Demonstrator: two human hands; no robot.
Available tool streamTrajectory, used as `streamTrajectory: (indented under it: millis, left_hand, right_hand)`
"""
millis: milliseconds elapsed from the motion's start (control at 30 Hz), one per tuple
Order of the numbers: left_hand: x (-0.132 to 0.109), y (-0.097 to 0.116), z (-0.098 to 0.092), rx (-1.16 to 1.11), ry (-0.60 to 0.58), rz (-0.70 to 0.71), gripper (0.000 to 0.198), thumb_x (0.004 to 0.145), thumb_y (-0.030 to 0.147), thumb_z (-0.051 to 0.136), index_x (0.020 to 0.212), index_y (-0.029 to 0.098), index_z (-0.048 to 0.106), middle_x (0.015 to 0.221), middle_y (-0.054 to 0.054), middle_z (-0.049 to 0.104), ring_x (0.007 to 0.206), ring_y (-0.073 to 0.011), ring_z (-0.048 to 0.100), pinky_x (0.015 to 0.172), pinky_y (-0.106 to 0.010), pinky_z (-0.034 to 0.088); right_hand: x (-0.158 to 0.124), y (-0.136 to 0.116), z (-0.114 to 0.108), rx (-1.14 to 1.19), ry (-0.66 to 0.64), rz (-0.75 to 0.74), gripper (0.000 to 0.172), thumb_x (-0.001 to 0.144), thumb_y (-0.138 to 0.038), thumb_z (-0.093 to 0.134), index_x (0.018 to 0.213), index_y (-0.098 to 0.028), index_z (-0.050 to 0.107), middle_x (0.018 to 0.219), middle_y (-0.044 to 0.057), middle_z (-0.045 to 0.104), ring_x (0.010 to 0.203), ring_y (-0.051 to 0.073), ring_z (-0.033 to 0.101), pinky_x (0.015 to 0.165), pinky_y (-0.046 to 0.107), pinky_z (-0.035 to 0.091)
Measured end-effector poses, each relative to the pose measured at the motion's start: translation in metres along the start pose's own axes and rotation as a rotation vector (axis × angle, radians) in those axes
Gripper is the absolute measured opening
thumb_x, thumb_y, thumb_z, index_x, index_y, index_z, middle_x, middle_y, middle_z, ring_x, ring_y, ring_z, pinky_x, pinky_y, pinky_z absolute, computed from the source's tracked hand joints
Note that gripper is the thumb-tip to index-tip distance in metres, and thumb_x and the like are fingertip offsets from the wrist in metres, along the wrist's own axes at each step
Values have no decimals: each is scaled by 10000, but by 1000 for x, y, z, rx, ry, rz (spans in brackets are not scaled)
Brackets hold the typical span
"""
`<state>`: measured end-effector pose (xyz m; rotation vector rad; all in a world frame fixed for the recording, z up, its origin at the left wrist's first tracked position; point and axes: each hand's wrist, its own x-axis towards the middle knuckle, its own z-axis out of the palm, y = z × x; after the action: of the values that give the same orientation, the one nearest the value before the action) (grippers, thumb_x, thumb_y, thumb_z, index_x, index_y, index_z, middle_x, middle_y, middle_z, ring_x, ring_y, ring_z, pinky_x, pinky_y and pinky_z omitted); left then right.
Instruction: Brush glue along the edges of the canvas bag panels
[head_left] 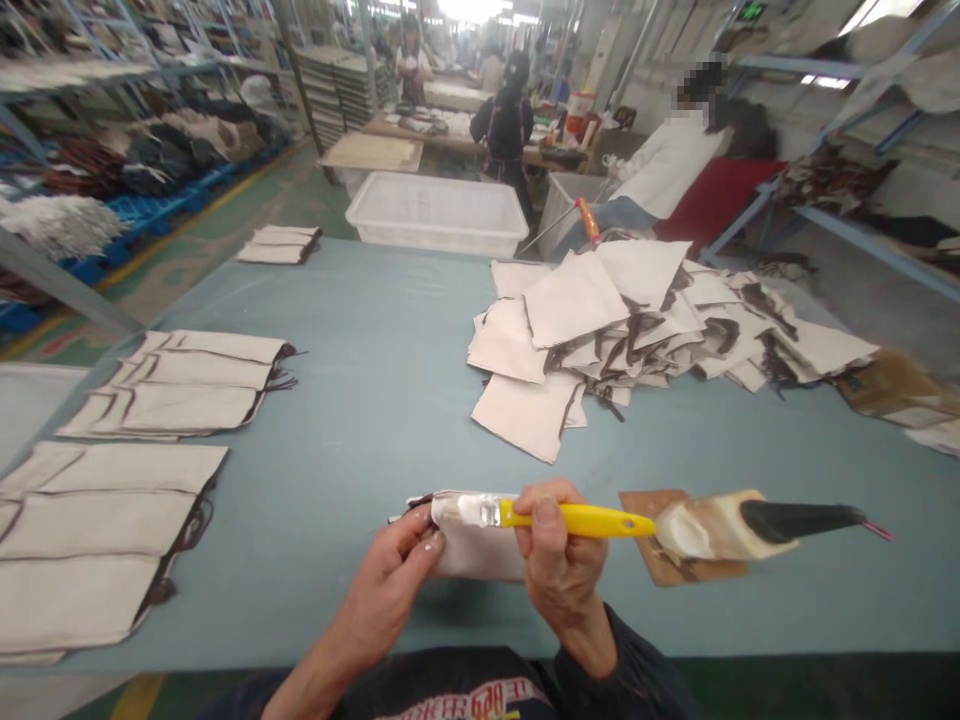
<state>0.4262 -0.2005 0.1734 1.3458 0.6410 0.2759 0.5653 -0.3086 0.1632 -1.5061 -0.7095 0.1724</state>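
Observation:
My right hand (559,560) is closed around the yellow handle of a brush (577,519), whose white bristles point left over a folded beige cloth piece (472,550). My left hand (394,575) pinches the left edge of that cloth piece, holding it just above the grey-blue table (375,400). To the right of the brush handle lies a glue-smeared board with a dark-handled tool (750,525) resting on it.
A loose heap of beige cloth pieces (637,320) lies at centre right. Overlapping rows of finished pieces (112,500) line the left side. A white plastic bin (439,212) stands beyond the far edge. A seated person (667,165) and other workers are behind.

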Motion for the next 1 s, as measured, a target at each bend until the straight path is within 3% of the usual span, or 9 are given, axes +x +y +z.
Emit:
streamTrajectory:
  millis: [100, 300, 500, 600, 733, 1000]
  left_hand:
    - [-2, -2, -2, -29, -8, -23, 442, 913, 495, 628, 1216, 197, 748, 1017, -84, 771, 852, -222, 642, 832, -311, 536]
    - [-6, 1, -7, -26, 35, -24, 446, 903, 512, 635, 1191, 193, 754, 1036, -78, 774, 881, -236, 646, 867, -317, 529]
    - [-8, -9, -10, -83, 72, -26, 444, 900, 468, 637, 1233, 189, 726, 1086, -77, 769, 952, -244, 650, 858, -294, 509]
    - [-6, -15, -16, -76, 147, -52, 446, 894, 443, 615, 1226, 164, 717, 1080, -74, 766, 944, -237, 642, 817, -281, 488]
    - [3, -9, -36, 13, 190, -36, 399, 875, 389, 576, 1140, 139, 740, 1006, -55, 770, 862, -214, 619, 789, -278, 464]
    - [30, 17, -90, 235, 156, 150, 368, 870, 272, 515, 1112, 159, 767, 1025, -37, 783, 954, -228, 639, 905, -310, 480]
  right_hand:
    - [3, 2, 7, -4, -65, 22, 365, 1012, -462, 478, 800, -206, 630, 491, -59, 456, 395, 108, 425, 390, 225, 358]
    - [15, -2, 14, 134, 50, -1, 320, 1019, -398, 500, 797, -196, 611, 465, -83, 432, 349, 89, 401, 352, 199, 304]
    - [7, 3, 17, 73, -53, 19, 320, 998, -429, 530, 795, -197, 617, 503, -65, 478, 390, 100, 434, 389, 217, 344]
    - [19, 1, 17, 38, 71, 28, 359, 1002, -464, 511, 780, -198, 606, 493, -66, 478, 398, 104, 446, 408, 222, 353]
    - [34, -5, 6, 51, 167, 67, 406, 984, -535, 528, 773, -195, 597, 455, -81, 454, 389, 100, 434, 413, 219, 334]
    - [34, 4, -17, 59, 239, 268, 466, 902, -649, 580, 798, -195, 601, 459, -85, 443, 436, 107, 426, 459, 233, 345]
